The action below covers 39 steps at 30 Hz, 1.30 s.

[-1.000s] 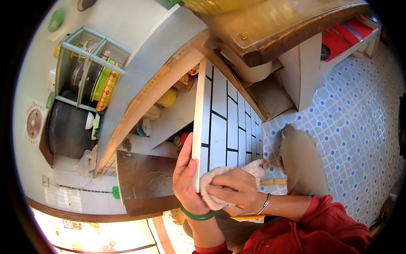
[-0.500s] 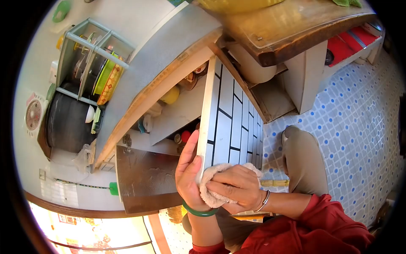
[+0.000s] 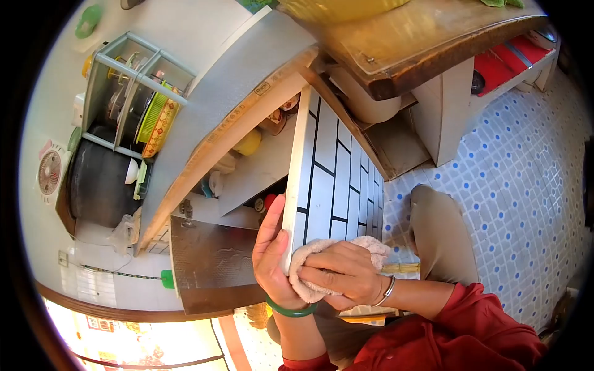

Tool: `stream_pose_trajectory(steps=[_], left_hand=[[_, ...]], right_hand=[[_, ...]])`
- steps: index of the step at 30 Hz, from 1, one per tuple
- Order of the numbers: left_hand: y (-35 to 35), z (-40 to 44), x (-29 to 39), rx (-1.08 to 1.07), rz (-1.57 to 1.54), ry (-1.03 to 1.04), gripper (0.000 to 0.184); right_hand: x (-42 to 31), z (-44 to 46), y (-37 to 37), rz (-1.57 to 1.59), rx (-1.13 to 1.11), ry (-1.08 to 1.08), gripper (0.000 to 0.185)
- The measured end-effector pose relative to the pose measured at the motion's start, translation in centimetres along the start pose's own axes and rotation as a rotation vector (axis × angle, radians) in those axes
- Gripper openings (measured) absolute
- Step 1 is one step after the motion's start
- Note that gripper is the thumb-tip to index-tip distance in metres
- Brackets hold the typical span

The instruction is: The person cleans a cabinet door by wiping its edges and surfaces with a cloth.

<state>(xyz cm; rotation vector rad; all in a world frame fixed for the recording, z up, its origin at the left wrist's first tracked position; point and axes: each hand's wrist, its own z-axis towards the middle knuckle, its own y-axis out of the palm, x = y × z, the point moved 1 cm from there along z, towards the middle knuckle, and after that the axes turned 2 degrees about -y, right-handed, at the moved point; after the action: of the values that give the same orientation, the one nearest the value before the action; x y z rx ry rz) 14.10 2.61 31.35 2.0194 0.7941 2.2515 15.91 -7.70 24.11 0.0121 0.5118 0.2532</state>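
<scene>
A cabinet door point(image 3: 322, 185) with a white brick pattern and black lines stands swung open in front of me. My left hand point(image 3: 272, 260), with a green bangle at the wrist, grips the door's free edge near its lower corner, fingers behind and thumb along the edge. In my right hand point(image 3: 346, 272) is a bunched pale pink cloth point(image 3: 303, 263), pressed against the patterned face close to that same corner. A silver bracelet circles the right wrist. Part of the cloth is hidden under the fingers.
Behind the door, the cabinet holds a yellow item point(image 3: 249, 143) and other goods. A brown panel point(image 3: 210, 260) stands at left. Above are a grey countertop point(image 3: 247, 74), a dish rack point(image 3: 133, 68) and a wooden table corner point(image 3: 383, 80). My knee point(image 3: 442, 222) is over the tiled floor point(image 3: 507, 185).
The door's edge and my left hand have shifted slightly left in view. My right hand stays at the lower corner with the cloth, which now spreads slightly further right.
</scene>
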Motion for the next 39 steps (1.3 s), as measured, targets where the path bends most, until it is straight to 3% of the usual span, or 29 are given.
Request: stream_pose_trajectory(steps=[5,11,17,21,25,28,31,39], left_hand=[[-0.1,0.1,-0.3,0.007,0.005,0.021,0.059],[-0.4,0.0,-0.4,0.022,0.021,0.030,0.060],[-0.8,0.2,-0.7,0.041,0.006,0.051,0.057],[-0.9,-0.1,-0.7,-0.005,0.015,0.048,0.056],[-0.8,-0.2,-0.8,0.023,0.062,0.093,0.057],[-0.6,-0.1,-0.7,0.047,0.074,0.079,0.057],[-1.7,0.3,-1.0,0.001,0.024,0.092,0.057],[0.6,-0.5,-0.9,0.014,-0.019,0.085,0.054]], right_hand=[[0.1,-1.8,-0.5,0.035,-0.082,0.081,0.040],[-0.8,0.1,-0.1,0.158,-0.007,0.138,0.039],[0.3,-2.3,-0.6,0.093,-0.075,0.121,0.039],[-1.0,0.8,-0.4,0.107,0.035,0.124,0.040],[0.0,0.1,-0.2,0.131,-0.006,0.095,0.040],[1.0,-2.6,-0.6,0.134,0.030,0.128,0.039],[1.5,-5.1,-0.6,0.205,0.013,0.390,0.040],[-0.2,-2.3,-1.8,0.155,-0.008,0.350,0.040]])
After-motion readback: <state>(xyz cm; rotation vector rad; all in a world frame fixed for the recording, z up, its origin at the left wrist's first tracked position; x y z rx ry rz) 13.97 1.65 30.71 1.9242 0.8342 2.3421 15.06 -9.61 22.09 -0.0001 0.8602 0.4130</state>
